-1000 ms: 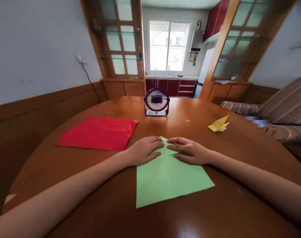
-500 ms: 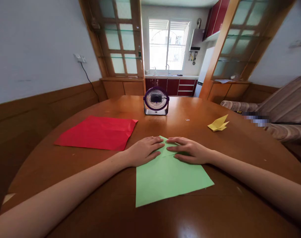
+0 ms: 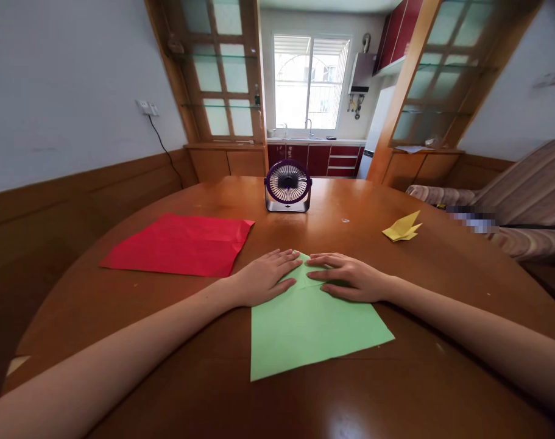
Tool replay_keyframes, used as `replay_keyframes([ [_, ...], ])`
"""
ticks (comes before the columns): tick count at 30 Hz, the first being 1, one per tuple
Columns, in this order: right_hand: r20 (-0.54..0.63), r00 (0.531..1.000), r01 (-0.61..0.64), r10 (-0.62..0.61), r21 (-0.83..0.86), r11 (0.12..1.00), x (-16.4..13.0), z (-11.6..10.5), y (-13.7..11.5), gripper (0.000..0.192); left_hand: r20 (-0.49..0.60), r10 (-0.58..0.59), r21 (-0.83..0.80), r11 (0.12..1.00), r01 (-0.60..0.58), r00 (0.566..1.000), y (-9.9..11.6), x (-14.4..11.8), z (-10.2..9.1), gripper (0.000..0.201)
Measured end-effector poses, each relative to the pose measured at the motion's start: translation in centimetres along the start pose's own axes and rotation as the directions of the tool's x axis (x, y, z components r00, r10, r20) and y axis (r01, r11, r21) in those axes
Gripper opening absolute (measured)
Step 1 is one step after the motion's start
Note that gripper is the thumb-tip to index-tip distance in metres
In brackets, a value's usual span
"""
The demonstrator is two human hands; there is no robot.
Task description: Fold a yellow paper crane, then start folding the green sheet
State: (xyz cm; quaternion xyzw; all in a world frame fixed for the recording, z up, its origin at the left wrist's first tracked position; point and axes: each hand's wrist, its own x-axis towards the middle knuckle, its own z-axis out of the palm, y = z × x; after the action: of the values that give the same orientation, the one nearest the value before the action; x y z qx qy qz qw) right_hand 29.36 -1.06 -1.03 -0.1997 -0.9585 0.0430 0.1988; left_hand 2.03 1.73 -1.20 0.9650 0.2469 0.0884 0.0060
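Note:
A sheet of green paper (image 3: 311, 335) lies flat on the table in front of me, its far end folded in to a point. My left hand (image 3: 270, 277) rests on the far left side of it, fingers stretched out and lying flat. Across from it, my right hand (image 3: 345, 277) lies on the far right side with the fingers spread. Between my fingertips a strip of the folded part shows, with creases. Both hands cover the side edges of the fold.
Red paper (image 3: 181, 244) lies to the left on the brown wooden table (image 3: 204, 378). A small purple fan (image 3: 288, 183) stands at the far middle. Towards the right sits a folded yellow paper piece (image 3: 401, 227). A striped sofa (image 3: 524, 189) stands beyond the table's right edge.
My left fingers have shifted very slightly on the green paper. My right hand and the other things have stayed nearly where they were.

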Motion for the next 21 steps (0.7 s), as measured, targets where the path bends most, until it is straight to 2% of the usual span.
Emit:
replay_keyframes([
  [11, 0.013, 1.000, -0.017, 0.017, 0.007, 1.000, 0.0, 0.0, 0.0, 0.040, -0.028, 0.084, 0.075, 0.994, -0.082, 0.996, -0.5, 0.0, 0.2, 0.050],
  [21, 0.004, 1.000, -0.030, 0.030, 0.022, 0.999, -0.1, 0.0, 0.1, 0.041, 0.127, 0.089, -0.118, 0.990, -0.074, 0.988, -0.9, -0.5, -1.0, 0.052],
])
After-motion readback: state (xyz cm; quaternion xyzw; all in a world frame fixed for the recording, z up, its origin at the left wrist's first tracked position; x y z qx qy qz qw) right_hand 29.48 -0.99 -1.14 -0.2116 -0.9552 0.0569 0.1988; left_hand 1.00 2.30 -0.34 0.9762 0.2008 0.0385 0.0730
